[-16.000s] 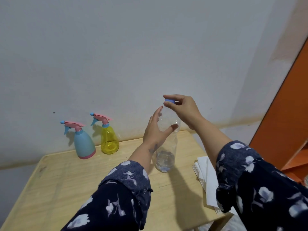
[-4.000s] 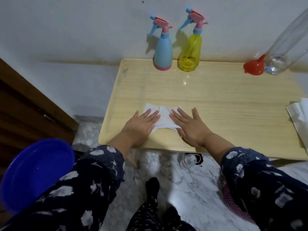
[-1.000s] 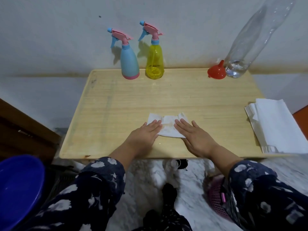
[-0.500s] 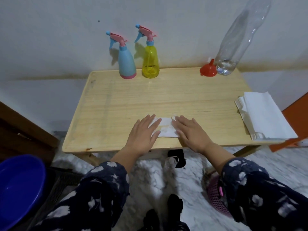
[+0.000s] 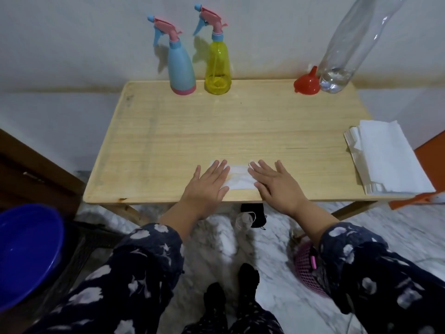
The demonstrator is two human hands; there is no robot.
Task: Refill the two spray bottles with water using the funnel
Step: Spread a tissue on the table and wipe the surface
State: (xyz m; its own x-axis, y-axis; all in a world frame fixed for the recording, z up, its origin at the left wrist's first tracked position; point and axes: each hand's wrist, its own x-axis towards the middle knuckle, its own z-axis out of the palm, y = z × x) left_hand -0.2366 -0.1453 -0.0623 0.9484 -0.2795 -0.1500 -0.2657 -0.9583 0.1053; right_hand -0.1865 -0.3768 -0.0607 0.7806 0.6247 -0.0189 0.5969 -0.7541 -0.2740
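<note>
A blue spray bottle (image 5: 181, 66) and a yellow spray bottle (image 5: 218, 66), both with pink trigger heads on, stand side by side at the table's far edge against the wall. At the far right a red funnel (image 5: 307, 81) lies upside down beside a tall clear plastic bottle (image 5: 346, 47) with a little water in its bottom. My left hand (image 5: 207, 183) and my right hand (image 5: 273, 183) lie flat, fingers spread, on a white tissue (image 5: 239, 178) near the table's front edge.
The light wooden table (image 5: 228, 131) carries a stack of white tissues (image 5: 387, 157) at its right edge. On the floor sit a blue basin (image 5: 26, 254) at the left and a pink basket (image 5: 308, 268) at the right. An orange panel (image 5: 428, 153) stands at the right.
Both hands have stayed flat on the tissue near the front edge. The view has shifted slightly; the bottles and funnel have not moved since a second ago.
</note>
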